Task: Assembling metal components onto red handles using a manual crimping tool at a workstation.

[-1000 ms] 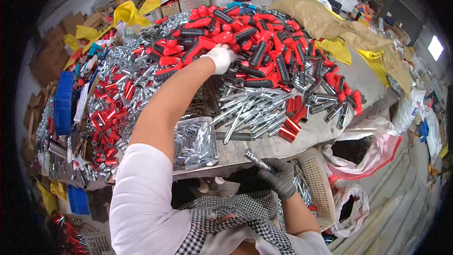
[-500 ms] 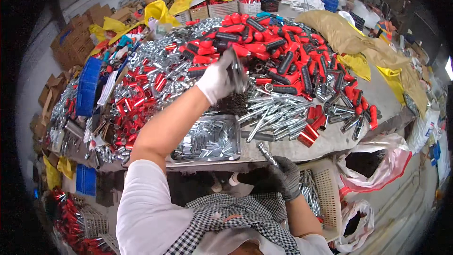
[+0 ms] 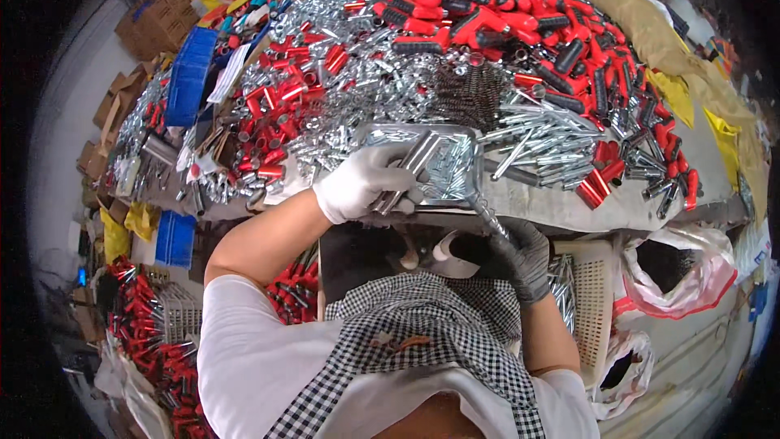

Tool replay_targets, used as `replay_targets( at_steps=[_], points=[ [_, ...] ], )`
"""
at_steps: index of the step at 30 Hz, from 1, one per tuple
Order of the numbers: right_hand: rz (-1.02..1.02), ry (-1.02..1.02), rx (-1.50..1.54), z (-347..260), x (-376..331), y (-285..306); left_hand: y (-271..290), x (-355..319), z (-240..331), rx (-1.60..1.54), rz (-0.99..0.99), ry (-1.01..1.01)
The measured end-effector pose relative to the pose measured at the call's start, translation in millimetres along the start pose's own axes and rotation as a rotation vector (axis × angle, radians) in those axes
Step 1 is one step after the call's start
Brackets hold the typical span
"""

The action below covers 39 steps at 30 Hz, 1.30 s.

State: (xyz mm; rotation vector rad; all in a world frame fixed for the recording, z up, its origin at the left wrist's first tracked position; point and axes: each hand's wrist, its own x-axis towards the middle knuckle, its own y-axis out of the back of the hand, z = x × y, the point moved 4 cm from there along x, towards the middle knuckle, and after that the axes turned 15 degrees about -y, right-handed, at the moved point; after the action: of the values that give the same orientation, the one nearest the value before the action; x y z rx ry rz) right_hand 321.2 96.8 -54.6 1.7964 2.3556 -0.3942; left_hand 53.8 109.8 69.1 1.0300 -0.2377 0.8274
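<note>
My left hand [image 3: 357, 184], in a white glove, is closed around a shiny metal tube [image 3: 420, 154], held slanted over the near left part of a metal tray [image 3: 478, 153]. The fingers cross the tube, so I cannot tell whether a second one is in the grip. In the tray lie many small silver pins [image 3: 452, 169]. My right hand [image 3: 526, 262], in a grey glove, is shut on a slim metal rod [image 3: 489, 216]. Its free end points up and left, by the tray's near right corner. The rod's lower part is hidden in the glove.
Red-and-black handles [image 3: 561, 53] are heaped at the back right, with dark springs [image 3: 469, 96] and silver rods [image 3: 544, 140] nearer. Red sleeves [image 3: 280, 102] lie left. A cream basket [image 3: 597, 280] and a white sack [image 3: 682, 276] stand below the table's right side.
My left hand has come back from the red-and-black handles to the tray, and the tube in it now shows clearly. My right hand still holds the rod. The whole view has shifted.
</note>
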Motion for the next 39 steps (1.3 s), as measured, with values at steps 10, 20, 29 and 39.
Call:
replay_targets(
  at_steps=[10, 20, 29, 39],
  points=[
    [-0.089, 0.275, -0.465, -32.5, 1.1, -33.0, 23.1, -55.1, 10.8, -0.315, 0.013, 0.839],
    [-0.227, 0.317, -0.619, 3.9, -7.6, -84.7, -33.6, -67.0, 5.9, -0.208, -0.019, 0.436],
    [-0.271, 0.06, -0.712, -8.4, -10.1, -98.8, -53.7, -62.4, -25.3, -0.144, -0.126, 0.732],
    [-0.092, 0.102, -0.601, -16.8, -2.9, -61.6, -34.1, -36.2, -112.9, 0.575, -0.262, 0.733]
  ],
)
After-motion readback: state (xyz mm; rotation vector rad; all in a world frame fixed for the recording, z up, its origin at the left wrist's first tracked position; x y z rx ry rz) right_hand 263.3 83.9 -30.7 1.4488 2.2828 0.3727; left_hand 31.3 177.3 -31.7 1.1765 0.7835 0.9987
